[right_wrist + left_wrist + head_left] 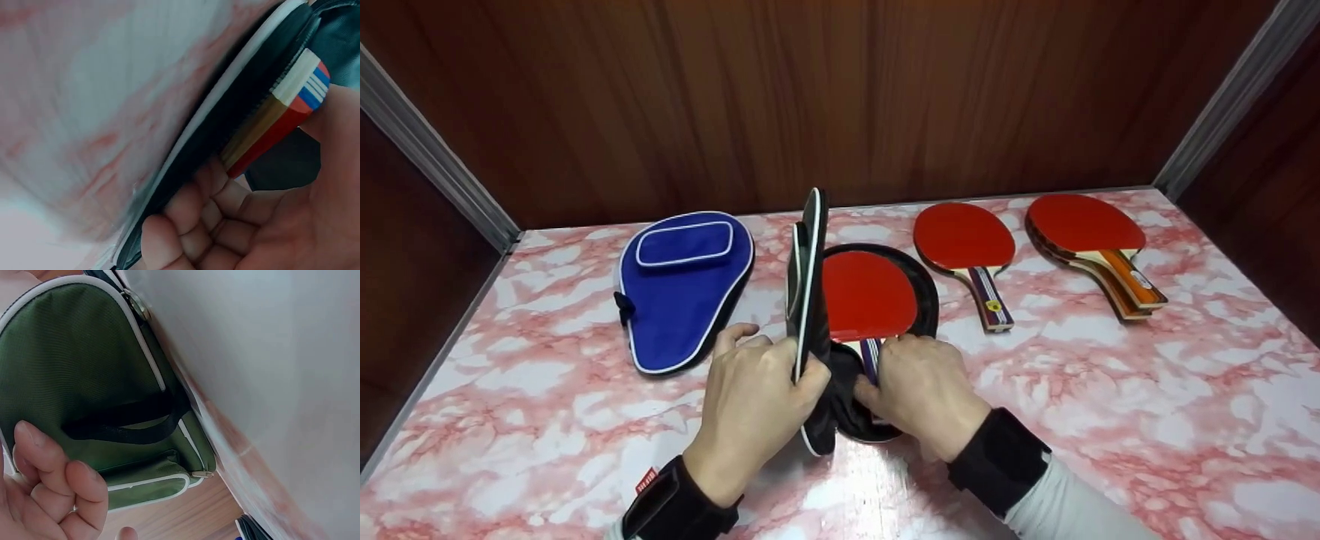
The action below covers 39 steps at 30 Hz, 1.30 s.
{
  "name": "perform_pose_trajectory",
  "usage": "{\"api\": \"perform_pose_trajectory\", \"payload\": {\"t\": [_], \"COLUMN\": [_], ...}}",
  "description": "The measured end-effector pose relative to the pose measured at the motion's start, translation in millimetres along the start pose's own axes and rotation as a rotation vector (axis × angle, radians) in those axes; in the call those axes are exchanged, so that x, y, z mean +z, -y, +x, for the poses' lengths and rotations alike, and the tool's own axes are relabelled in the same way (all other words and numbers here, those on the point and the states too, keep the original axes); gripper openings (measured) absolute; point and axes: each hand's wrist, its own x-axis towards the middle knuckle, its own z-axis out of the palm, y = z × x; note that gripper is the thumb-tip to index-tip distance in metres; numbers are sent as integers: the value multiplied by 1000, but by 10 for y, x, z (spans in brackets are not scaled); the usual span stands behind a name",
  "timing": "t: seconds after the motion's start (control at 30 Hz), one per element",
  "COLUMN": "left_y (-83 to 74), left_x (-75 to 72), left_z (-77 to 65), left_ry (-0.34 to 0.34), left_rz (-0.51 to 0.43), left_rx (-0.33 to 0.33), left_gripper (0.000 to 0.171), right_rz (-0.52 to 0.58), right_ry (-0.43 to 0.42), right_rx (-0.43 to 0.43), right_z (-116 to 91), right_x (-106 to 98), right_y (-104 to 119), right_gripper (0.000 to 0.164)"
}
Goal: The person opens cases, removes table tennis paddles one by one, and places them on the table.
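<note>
A dark green table tennis paddle case [73, 365] with white piping lies unzipped, its cover [820, 300] standing upright. My left hand [761, 390] grips the cover's edge near the lower end, thumb on the inner side. A red table tennis paddle [874, 296] lies in the case's bottom half [930, 289]. Over its striped handle [261, 126] is my right hand [926, 382], the handle between thumb and fingers. The right wrist view shows these fingers curled at the case's zipped rim. A black strap [129, 433] loops across the green outside.
Left of the green case lies a blue paddle case [664, 307] with a front pocket. To the right are a single red paddle [964, 236] and a stack of red paddles [1084, 225]. A brown wood panel [840, 105] backs the marbled pink tabletop [1110, 420].
</note>
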Motion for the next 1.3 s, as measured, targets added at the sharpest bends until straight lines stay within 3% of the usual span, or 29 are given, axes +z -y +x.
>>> {"api": "perform_pose_trajectory", "payload": {"t": [0.47,0.73,1.13,1.3], "left_y": [-33,-33,-34,-32], "left_x": [3,-3,-9,-8], "left_z": [-2,3,2,-2], "left_ry": [11,13,10,21], "left_rz": [11,-6,1,5], "left_rx": [15,8,11,8], "left_gripper": [37,36,39,38], "right_rz": [-63,31,203,227], "right_ry": [-96,-56,93,87], "right_rx": [-47,-47,4,18], "right_z": [-32,15,36,22], "right_x": [75,32,-142,-174], "right_y": [-2,-71,-279,-332], "right_gripper": [37,32,28,25]}}
